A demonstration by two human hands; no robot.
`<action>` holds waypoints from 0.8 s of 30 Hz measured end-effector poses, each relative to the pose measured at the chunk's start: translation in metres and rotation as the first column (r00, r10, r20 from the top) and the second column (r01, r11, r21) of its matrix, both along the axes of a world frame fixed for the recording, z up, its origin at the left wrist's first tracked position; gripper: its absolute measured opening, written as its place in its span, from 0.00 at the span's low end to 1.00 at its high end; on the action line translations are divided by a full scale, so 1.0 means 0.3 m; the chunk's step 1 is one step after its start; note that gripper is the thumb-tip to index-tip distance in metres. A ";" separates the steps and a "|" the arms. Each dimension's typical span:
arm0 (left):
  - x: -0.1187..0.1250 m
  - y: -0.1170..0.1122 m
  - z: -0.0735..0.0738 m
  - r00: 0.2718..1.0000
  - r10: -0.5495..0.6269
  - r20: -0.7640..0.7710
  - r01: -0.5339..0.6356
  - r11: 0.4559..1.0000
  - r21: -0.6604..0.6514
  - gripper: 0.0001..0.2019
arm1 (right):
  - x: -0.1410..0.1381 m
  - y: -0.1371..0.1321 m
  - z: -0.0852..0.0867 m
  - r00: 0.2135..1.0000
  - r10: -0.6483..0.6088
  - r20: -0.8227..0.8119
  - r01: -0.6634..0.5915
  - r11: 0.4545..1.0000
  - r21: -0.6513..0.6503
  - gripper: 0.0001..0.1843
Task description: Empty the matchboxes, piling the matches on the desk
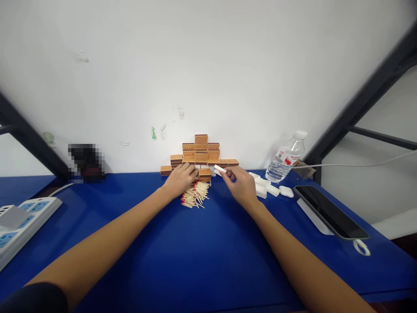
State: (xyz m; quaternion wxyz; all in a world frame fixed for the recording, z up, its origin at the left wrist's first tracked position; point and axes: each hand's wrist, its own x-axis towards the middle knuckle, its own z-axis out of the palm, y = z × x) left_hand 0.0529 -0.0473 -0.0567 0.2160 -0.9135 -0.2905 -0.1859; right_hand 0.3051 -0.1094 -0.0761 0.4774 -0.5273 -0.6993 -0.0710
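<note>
The right hand (241, 186) is pinching a small white cardboard matchbox tray (220, 168) in a narrow grip just above the blue table (208, 252). The left hand (180, 178) is curling over the loose pile of red-tipped wooden matches (196, 194) — whether it is holding any, I cannot tell. Either hand is risking a nudge that topples the stacked orange matchboxes (201, 152) just behind

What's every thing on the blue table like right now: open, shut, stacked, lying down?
matchboxes, shut, stacked in tiers.
matches, loose in a pile.
white tray, pinched in the right hand.
left hand, curled at the pile's far edge.
water bottle, capped, standing.
tablet, screen dark, lying flat.
</note>
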 end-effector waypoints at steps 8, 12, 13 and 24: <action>-0.010 0.036 -0.015 0.986 -0.102 0.129 0.113 0.991 -0.077 0.10 | -0.010 0.016 -0.003 0.905 0.080 -0.419 -0.202 0.946 -0.255 0.28; -0.033 0.040 -0.029 0.975 -0.137 0.177 0.144 0.989 -0.025 0.12 | 0.009 0.023 -0.007 0.898 0.090 -0.430 -0.234 0.926 -0.295 0.28; -0.040 0.040 -0.031 0.973 -0.133 0.191 0.138 0.990 -0.011 0.13 | 0.011 0.024 -0.008 0.891 0.104 -0.442 -0.259 0.915 -0.308 0.28; -0.018 0.054 0.060 0.986 -0.167 -0.008 0.167 0.986 -0.003 0.13 | 0.009 0.016 0.001 0.862 0.103 -0.496 -0.348 0.832 -0.432 0.32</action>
